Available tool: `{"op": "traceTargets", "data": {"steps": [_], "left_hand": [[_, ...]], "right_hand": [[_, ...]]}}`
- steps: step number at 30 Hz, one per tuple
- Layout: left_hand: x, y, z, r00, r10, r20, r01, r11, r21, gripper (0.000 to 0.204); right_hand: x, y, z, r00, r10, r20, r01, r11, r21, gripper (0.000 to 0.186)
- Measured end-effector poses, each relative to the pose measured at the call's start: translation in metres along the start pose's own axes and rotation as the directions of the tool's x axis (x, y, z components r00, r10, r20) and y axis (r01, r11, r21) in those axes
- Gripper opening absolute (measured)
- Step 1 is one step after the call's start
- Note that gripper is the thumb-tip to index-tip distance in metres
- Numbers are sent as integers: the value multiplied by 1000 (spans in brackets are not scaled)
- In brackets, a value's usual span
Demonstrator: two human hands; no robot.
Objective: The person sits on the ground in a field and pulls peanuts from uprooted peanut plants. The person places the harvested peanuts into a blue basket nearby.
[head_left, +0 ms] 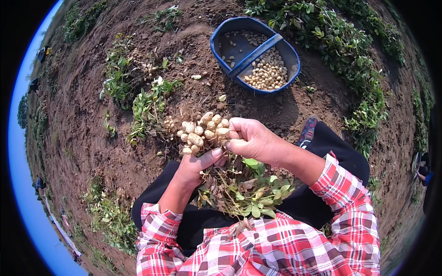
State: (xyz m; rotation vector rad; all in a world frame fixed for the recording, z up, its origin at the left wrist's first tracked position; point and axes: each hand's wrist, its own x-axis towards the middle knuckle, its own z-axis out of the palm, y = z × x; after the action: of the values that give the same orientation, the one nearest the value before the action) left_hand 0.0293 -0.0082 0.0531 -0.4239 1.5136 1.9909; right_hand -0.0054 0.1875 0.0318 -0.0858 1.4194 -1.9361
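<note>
A pulled peanut plant lies across my lap, its leafy top (262, 195) toward me and its cluster of pale peanuts (202, 131) pointing away. My left hand (195, 168) is closed round the stems just below the pods, with the thumb laid across them. At the right side of the cluster, my right hand (253, 140) has its fingers curled in and pinched against the peanuts. What exactly sits between those fingertips is partly hidden.
Ahead to the right, a blue basket (294, 76) with a crossbar handle holds many loose peanuts. More uprooted plants (149, 106) lie on the brown soil to the left. Leafy green plants (340, 50) line the far right. Other people appear small at the outer edges.
</note>
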Motion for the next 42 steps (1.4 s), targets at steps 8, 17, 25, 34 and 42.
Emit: {"op": "traceTargets", "data": {"steps": [8, 17, 25, 34, 42], "left_hand": [[-6, -10, -24, 985, -79, -156, 52, 984, -173, 39], [1, -19, -21, 982, -186, -25, 177, 963, -204, 38], [-7, -13, -14, 979, -199, 47, 204, 967, -156, 30], [-4, -22, -35, 992, -124, 6, 122, 962, -245, 34], [-8, -24, -31, 966, -254, 57, 260, 953, -154, 30]], "right_hand": [[-8, -15, -30, 999, 41, -17, -43, 989, -139, 24], [-1, 26, 7, 1000, -4, 18, 5, 997, -76, 20], [-6, 14, -3, 931, 218, 292, -264, 956, 130, 30], [-5, 1, -6, 971, 148, 188, -158, 987, 37, 28], [0, 18, 8, 953, -47, 298, 102, 980, -171, 30]]}}
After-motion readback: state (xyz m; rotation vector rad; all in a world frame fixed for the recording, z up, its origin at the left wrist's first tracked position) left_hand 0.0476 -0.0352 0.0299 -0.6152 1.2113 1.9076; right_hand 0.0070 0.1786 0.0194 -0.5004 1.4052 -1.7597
